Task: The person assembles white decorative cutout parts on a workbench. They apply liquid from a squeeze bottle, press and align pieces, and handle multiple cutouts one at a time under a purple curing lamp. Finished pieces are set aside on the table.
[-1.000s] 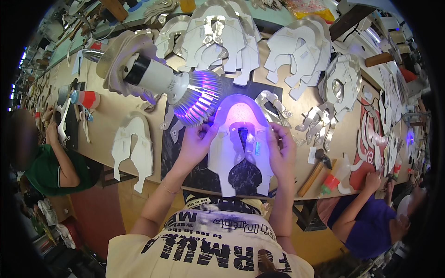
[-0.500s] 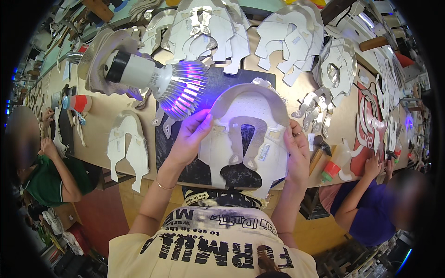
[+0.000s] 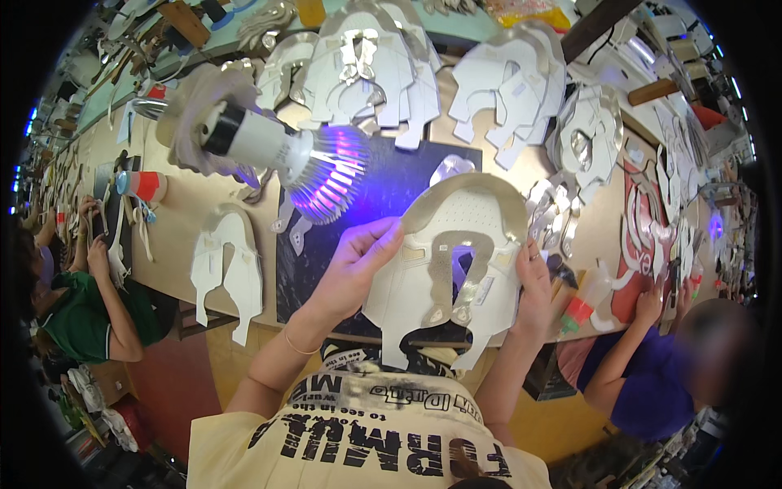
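Note:
Between my two hands is a flat shoe upper (image 3: 407,297), white with a shiny beige toe band and a horseshoe-shaped opening. My left hand (image 3: 358,265) pinches its left edge, thumb on top. On its right edge my right hand (image 3: 533,281), with a ring on one finger, grips it; some fingers are hidden behind. Two legs of the upper point down toward my body. Beneath it lies a black marbled slab (image 3: 305,297). A lamp (image 3: 330,175) with a finned head glows violet just beyond my left hand.
Another shoe upper (image 3: 213,244) lies at the left. Stacks of uppers (image 3: 326,90) line the far side. Small beige pieces (image 3: 558,216) sit right, near a hammer (image 3: 560,273) and a red-banded bottle (image 3: 582,303). Co-workers (image 3: 98,326) sit on both sides.
Both hands have carried the shoe upper a little right and toward my body, slightly tilted. My grip on both edges is kept. The whole view has shifted slightly.

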`<state>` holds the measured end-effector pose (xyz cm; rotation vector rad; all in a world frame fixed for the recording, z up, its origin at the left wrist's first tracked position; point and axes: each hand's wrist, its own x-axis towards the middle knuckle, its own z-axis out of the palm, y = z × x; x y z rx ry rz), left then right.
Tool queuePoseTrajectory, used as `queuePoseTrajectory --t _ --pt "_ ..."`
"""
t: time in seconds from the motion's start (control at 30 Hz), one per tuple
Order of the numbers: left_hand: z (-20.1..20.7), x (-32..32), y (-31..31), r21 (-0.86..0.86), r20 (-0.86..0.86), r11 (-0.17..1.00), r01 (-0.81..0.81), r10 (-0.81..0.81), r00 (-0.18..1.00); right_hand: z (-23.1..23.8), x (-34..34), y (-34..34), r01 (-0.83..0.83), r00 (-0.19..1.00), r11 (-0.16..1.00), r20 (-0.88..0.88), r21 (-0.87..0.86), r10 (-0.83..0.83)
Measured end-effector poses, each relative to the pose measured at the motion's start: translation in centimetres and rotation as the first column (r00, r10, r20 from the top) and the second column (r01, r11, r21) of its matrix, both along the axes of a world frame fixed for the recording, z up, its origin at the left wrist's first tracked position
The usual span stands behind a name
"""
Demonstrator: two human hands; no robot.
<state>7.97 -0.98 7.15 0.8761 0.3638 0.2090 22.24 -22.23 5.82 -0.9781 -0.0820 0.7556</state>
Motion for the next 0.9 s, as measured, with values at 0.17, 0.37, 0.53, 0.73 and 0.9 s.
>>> queuePoseTrajectory --t 0.17,0.37,0.53,0.73,0.9 --pt "-3.8 0.9 -0.2 0.445 -0.315 0.879 -0.174 0.336 0.888 -0.5 -0.2 0.9 -0.04 0.958 0.775 0.197 -0.63 0.209" --pt "-6.3 -2.9 -2.7 0.966 -0.027 0.248 -0.07 0.368 0.929 3.8 1.2 1.1 0.086 0.804 0.785 0.508 -0.614 0.31" --pt "-6.6 -6.2 -5.6 0.987 -0.077 0.152 0.06 0.106 0.991 7.8 4.1 -1.3 0.313 0.693 0.859 0.716 -0.406 0.086" --pt "-7.2 -5.7 -5.8 0.98 -0.185 0.084 0.181 0.039 0.982 9.8 8.9 1.1 0.792 0.297 0.487 0.465 0.367 -0.834" --pt "-7.4 -5.6 -5.9 0.982 -0.186 0.033 0.185 0.035 0.982 13.0 9.5 5.0 0.735 0.369 0.545 0.437 0.402 -0.82"
